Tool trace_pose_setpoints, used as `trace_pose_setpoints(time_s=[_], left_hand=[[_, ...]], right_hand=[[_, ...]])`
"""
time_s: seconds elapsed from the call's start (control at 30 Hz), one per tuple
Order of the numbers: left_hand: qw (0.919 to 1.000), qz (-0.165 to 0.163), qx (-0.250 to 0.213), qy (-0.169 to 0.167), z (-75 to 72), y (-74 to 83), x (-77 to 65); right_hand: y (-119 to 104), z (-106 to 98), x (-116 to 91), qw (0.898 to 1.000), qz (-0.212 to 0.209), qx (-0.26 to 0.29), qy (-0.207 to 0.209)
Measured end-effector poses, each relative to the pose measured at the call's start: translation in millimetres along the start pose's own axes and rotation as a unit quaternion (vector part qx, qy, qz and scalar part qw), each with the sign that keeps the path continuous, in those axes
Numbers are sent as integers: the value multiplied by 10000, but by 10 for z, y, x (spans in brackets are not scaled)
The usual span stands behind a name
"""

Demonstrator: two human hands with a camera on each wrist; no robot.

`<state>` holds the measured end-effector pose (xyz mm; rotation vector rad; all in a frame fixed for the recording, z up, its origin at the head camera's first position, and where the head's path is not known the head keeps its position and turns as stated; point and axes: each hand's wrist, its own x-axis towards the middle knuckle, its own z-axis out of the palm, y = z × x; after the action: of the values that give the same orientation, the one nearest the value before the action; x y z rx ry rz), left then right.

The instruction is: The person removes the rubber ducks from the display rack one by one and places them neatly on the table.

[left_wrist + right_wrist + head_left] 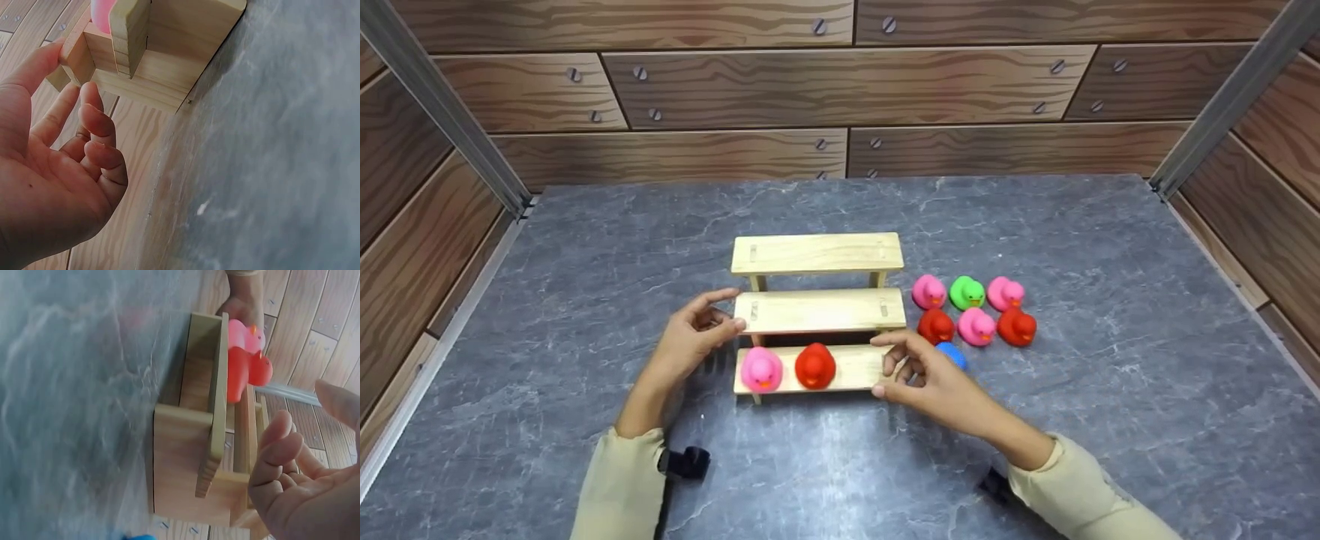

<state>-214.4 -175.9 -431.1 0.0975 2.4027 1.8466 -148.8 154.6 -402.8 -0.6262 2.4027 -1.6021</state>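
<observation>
A three-tier wooden stand (817, 310) stands on the table. My left hand (694, 335) holds the left end of its middle step, thumb at the front corner and index finger at the back; the left wrist view shows the step's end (79, 53) between those fingertips. On the bottom step sit a pink duck (762, 370), at the left, and a red duck (815, 367) near the middle. My right hand (926, 379) is over that step's right end, thumb and index finger apart. Nothing is between its fingers (281, 444) in the right wrist view.
Right of the stand are several rubber ducks, among them a green duck (967, 292), a pink duck (976, 326) and a red duck (1017, 327). A blue duck (952, 355) is partly hidden behind my right hand. Wood-patterned walls (840, 86) enclose the grey table (1110, 315).
</observation>
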Motion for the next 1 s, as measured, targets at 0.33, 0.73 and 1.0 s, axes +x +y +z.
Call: trace_pose_setpoints(time_s=[0.33, 0.73, 1.0], left_hand=[[10000, -47, 13, 34, 6, 9, 7], [9997, -93, -179, 111, 13, -10, 4], [9999, -7, -153, 77, 2, -21, 10]], right_hand=[[32, 145, 33, 9993, 192, 289, -128], [-42, 247, 170, 9994, 298, 51, -170], [-72, 312, 260, 9994, 201, -224, -192]])
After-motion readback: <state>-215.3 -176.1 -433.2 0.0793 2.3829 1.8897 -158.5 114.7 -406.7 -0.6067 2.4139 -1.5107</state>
